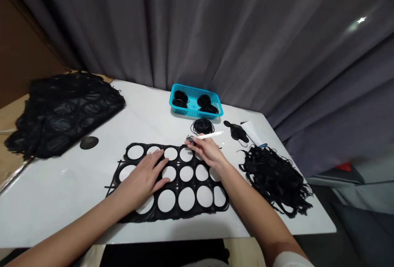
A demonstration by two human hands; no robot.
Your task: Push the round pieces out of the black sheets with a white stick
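A black sheet [177, 187] with rows of round holes lies flat on the white table. My left hand [144, 176] rests on the left part of this sheet, palm down and fingers spread. At the sheet's far edge my right hand [206, 150] is closed around a slim, pen-like tool with a white handle [212, 135]. The tool's dark tip points left. Its exact kind is too small to make out. A small wisp of black material shows at the right fingertips. Just beyond that hand lies a round pile of thin black rings [203, 126].
A blue basket [197, 114] holding black bundles stands at the back. To the left are a heap of black sheets [70, 111] and a dark disc [89, 142]. Black strips [273, 179] lie at right, near dark round pieces [237, 131] and a white tube [254, 133].
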